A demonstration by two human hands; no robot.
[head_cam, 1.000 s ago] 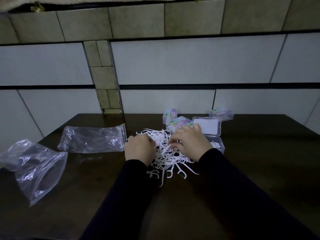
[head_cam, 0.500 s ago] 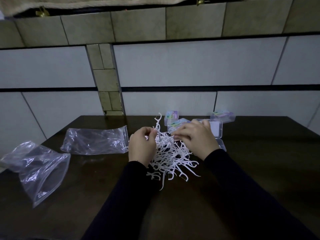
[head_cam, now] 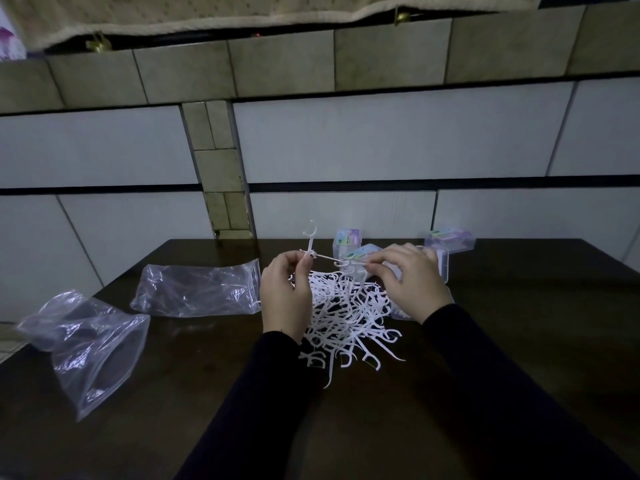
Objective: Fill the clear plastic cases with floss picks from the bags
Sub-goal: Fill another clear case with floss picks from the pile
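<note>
Two clear plastic bags lie off to the left of my hands: one (head_cam: 195,289) just beside my left hand (head_cam: 285,299), the other (head_cam: 86,344) farther out at the counter's (head_cam: 519,306) left edge. Past my right hand (head_cam: 414,284) I count four clear cases: one standing on edge (head_cam: 347,239), one (head_cam: 362,252) beside it by my fingertips, an open one (head_cam: 441,265) mostly behind my right hand, and one (head_cam: 450,239) farthest right. The floss picks (head_cam: 346,320) between my hands sit in one tangled heap, too many to count. Two picks are raised in my fingers: one upright (head_cam: 309,242), one crosswise (head_cam: 329,258).
</note>
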